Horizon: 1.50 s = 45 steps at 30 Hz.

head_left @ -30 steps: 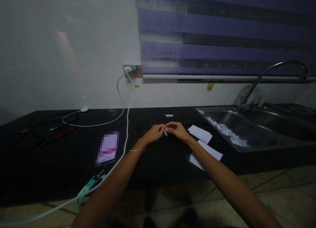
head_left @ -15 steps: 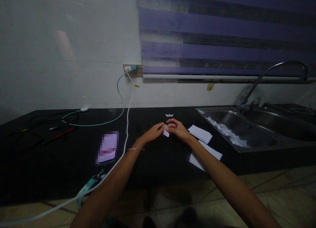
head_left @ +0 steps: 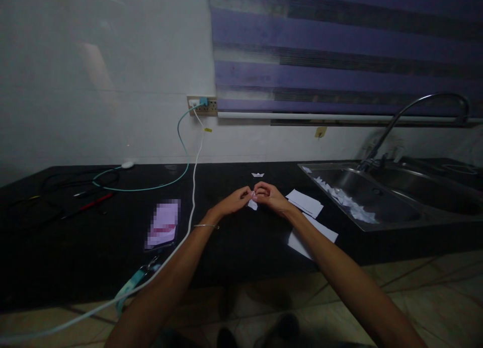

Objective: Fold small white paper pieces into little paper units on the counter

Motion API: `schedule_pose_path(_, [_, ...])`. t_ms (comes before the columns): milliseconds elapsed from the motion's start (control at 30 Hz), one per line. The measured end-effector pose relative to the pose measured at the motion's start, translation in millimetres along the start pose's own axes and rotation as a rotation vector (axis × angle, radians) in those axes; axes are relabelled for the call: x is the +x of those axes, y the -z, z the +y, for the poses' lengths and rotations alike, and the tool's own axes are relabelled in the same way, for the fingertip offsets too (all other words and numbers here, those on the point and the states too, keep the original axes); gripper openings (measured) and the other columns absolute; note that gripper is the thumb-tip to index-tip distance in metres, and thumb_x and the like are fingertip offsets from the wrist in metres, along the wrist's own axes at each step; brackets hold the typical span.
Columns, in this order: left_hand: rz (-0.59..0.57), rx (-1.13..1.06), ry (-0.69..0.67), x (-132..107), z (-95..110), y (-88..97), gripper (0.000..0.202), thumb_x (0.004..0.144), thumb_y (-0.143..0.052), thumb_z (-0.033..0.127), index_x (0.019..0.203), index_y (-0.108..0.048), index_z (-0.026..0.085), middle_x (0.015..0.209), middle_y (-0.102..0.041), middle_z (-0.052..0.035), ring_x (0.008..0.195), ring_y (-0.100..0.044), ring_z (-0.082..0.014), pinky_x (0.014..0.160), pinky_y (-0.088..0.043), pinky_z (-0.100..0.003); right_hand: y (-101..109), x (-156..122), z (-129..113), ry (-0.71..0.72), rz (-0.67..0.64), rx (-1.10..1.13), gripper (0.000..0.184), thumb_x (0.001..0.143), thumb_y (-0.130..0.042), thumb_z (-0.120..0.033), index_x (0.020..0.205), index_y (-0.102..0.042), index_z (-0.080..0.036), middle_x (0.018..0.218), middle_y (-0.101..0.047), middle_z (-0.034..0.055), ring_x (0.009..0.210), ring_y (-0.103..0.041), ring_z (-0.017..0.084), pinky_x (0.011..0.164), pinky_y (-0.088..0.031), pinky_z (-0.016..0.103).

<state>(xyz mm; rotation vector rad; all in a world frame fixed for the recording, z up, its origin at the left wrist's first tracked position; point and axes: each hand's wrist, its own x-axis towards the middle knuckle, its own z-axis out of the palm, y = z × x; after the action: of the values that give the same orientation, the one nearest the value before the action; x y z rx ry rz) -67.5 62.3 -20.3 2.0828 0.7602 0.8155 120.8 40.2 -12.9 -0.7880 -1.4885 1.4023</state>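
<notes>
Between my hands is a small folded piece of white paper (head_left: 252,204), pinched from both sides just above the dark counter. My left hand (head_left: 238,199) grips its left edge between thumb and fingers. Closed on the other side, my right hand (head_left: 270,197) has its fingers curled over the top of the paper and partly hides it. Just beyond the fingertips a small folded paper boat (head_left: 258,175) stands on the counter. To the right of my right hand lie white paper sheets (head_left: 305,202), with more sheets (head_left: 320,231) partly under my right forearm.
A steel sink (head_left: 400,212) with a curved faucet (head_left: 392,121) is at the right; many folded white papers (head_left: 345,199) line its left edge. A phone (head_left: 164,225) lies at left. A white cable (head_left: 193,187) runs from the wall socket (head_left: 203,105) across my left forearm.
My right fingers have curled in closer around the folded paper, and the hands sit slightly nearer each other. The view has shifted very slightly.
</notes>
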Motion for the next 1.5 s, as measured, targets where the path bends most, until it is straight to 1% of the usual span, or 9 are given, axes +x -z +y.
schedule_pose_path(233, [-0.097,-0.039,0.019,3.1,-0.5,5.2,0.045,0.092,-0.043,0.052,0.088,-0.063,0.012,0.074,-0.057,-0.0022,0.070,-0.048,-0.0138,0.063,-0.038,-0.024,3.2,4.1,3.8,0.018,0.076,-0.007,0.040,0.060,-0.079,-0.021,0.093,-0.055,-0.021,0.079,-0.069,-0.0010,0.063,-0.062,0.013,0.060,-0.046,0.025])
schedule_pose_path(400, [-0.097,-0.104,0.049,2.8,-0.3,9.1,0.045,0.088,-0.048,0.052,0.078,-0.064,0.011,0.063,-0.054,-0.0007,0.060,-0.047,-0.0121,0.056,-0.035,-0.023,-0.6,6.0,4.2,0.022,0.188,-0.012,0.048,0.057,-0.081,-0.021,0.096,-0.053,-0.022,0.074,-0.070,-0.0014,0.062,-0.064,0.014,0.061,-0.049,0.027])
schedule_pose_path(567, [-0.172,-0.169,0.057,-2.5,9.2,11.4,0.044,0.089,-0.048,0.048,0.066,-0.060,0.011,0.057,-0.052,0.0003,0.052,-0.044,-0.0092,0.053,-0.033,-0.022,1.0,8.8,5.0,0.081,0.318,0.004,0.052,0.052,-0.083,-0.022,0.093,-0.052,-0.021,0.076,-0.071,-0.0001,0.069,-0.067,0.017,0.068,-0.052,0.031])
schedule_pose_path(867, [-0.323,-0.199,0.024,-1.2,21.3,8.9,0.043,0.086,-0.051,0.046,0.061,-0.061,0.012,0.058,-0.059,-0.0031,0.055,-0.052,-0.0118,0.062,-0.040,-0.025,-3.9,8.2,6.2,0.107,0.260,-0.048,0.043,0.056,-0.082,-0.027,0.090,-0.056,-0.020,0.077,-0.070,0.0006,0.066,-0.065,0.015,0.064,-0.051,0.028])
schedule_pose_path(933, [-0.273,-0.130,0.033,1.0,17.6,5.4,0.046,0.087,-0.048,0.049,0.060,-0.060,0.013,0.055,-0.057,-0.0022,0.051,-0.049,-0.0109,0.057,-0.038,-0.024,-0.9,10.8,9.4,0.130,0.307,-0.080,0.038,0.061,-0.079,-0.031,0.090,-0.058,-0.019,0.077,-0.070,0.0009,0.066,-0.065,0.015,0.064,-0.050,0.028])
schedule_pose_path(1033, [-0.040,-0.006,0.092,4.8,7.6,-0.9,0.048,0.090,-0.042,0.048,0.062,-0.058,0.013,0.054,-0.055,-0.0011,0.047,-0.046,-0.0103,0.051,-0.034,-0.022,8.5,15.4,14.2,0.169,0.398,-0.220,0.029,0.070,-0.072,-0.036,0.090,-0.063,-0.018,0.077,-0.070,0.0029,0.069,-0.065,0.017,0.065,-0.051,0.029])
schedule_pose_path(1167, [0.174,0.110,0.095,7.4,-5.2,-4.6,0.048,0.093,-0.036,0.047,0.070,-0.061,0.013,0.059,-0.059,-0.0017,0.051,-0.051,-0.0117,0.053,-0.036,-0.022,15.9,16.9,18.4,0.217,0.374,-0.486,0.025,0.078,-0.064,-0.035,0.093,-0.070,-0.016,0.090,-0.073,0.0076,0.084,-0.068,0.022,0.078,-0.053,0.036])
schedule_pose_path(1333, [0.148,0.122,0.085,6.4,-9.1,-3.3,0.051,0.093,-0.036,0.050,0.073,-0.065,0.012,0.061,-0.061,-0.0026,0.052,-0.052,-0.0123,0.054,-0.037,-0.022,8.2,12.8,18.4,0.236,0.324,-0.683,0.026,0.082,-0.060,-0.027,0.104,-0.071,-0.018,0.106,-0.073,0.0084,0.100,-0.067,0.023,0.093,-0.049,0.039])
schedule_pose_path(1500, [0.182,0.202,0.133,9.3,-12.3,-6.1,0.050,0.092,-0.039,0.048,0.073,-0.067,0.012,0.062,-0.063,-0.0042,0.056,-0.055,-0.0142,0.055,-0.037,-0.023,0.7,8.4,15.4,0.263,0.269,-0.777,0.032,0.086,-0.056,-0.022,0.115,-0.068,-0.018,0.117,-0.069,0.0087,0.109,-0.065,0.023,0.099,-0.046,0.039])
